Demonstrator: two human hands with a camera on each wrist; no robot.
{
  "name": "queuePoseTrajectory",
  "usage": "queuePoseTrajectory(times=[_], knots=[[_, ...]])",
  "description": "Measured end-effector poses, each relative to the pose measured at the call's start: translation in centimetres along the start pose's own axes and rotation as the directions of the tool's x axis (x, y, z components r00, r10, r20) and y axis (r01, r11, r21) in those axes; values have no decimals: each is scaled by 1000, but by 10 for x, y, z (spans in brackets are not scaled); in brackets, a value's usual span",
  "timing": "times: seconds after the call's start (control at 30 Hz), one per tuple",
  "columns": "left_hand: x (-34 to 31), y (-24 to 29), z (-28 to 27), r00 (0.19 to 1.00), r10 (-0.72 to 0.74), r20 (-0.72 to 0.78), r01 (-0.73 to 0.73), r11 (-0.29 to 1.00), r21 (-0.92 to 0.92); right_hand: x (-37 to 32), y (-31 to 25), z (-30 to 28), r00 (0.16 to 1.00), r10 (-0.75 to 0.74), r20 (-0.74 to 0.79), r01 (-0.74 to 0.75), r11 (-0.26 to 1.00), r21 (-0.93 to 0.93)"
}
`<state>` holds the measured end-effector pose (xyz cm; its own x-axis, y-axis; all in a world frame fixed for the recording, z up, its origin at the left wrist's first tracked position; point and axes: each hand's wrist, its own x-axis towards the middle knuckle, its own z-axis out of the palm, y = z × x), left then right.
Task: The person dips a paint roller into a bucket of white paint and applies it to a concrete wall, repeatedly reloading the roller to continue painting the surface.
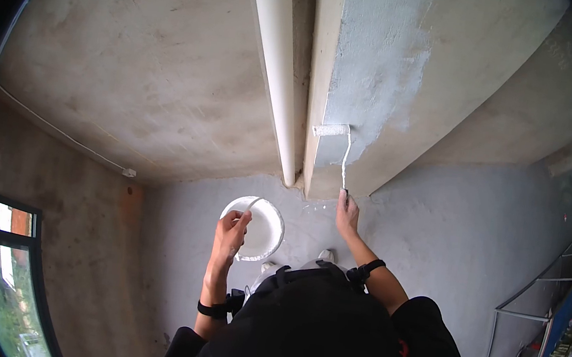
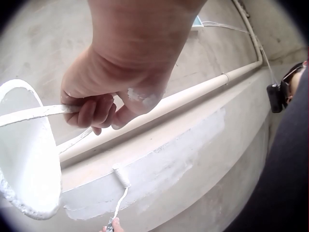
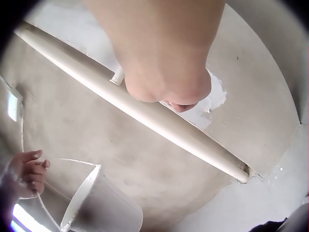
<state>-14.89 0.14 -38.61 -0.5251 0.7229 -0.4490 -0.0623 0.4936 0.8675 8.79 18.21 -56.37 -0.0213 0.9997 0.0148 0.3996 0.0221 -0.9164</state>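
Note:
My right hand (image 1: 347, 213) grips the handle of a paint roller (image 1: 331, 130), whose white, paint-loaded sleeve lies against the lower part of a wall column. Fresh pale paint (image 1: 378, 68) covers a strip of the column's face above and beside the roller. My left hand (image 1: 230, 234) holds the white handle (image 2: 38, 115) of a paint bucket (image 3: 108, 208), fingers curled round it. The bucket hangs tilted below that hand, with white paint along its rim and inner wall. Dried white paint marks the left hand near the thumb in the left wrist view. In the right wrist view the wrist hides most of the roller.
A cream pipe (image 1: 279, 56) runs up the wall just left of the column. Grey floor (image 1: 436, 233) with a few paint spots lies at the column's foot. A metal rack (image 1: 523, 314) with assorted things stands at far right, a window (image 1: 3, 272) at far left.

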Motion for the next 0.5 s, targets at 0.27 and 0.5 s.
queuePoseTrajectory(times=[0.27,0.5], knots=[[2,-4,1,1000,0,-13,0,1000,9,7,-32,-10,1000,-12,-1,12,987,160],[-3,1,4,1000,10,-22,-10,1000,-7,25,-99,-14,993,-122,-4,114,911,396]])
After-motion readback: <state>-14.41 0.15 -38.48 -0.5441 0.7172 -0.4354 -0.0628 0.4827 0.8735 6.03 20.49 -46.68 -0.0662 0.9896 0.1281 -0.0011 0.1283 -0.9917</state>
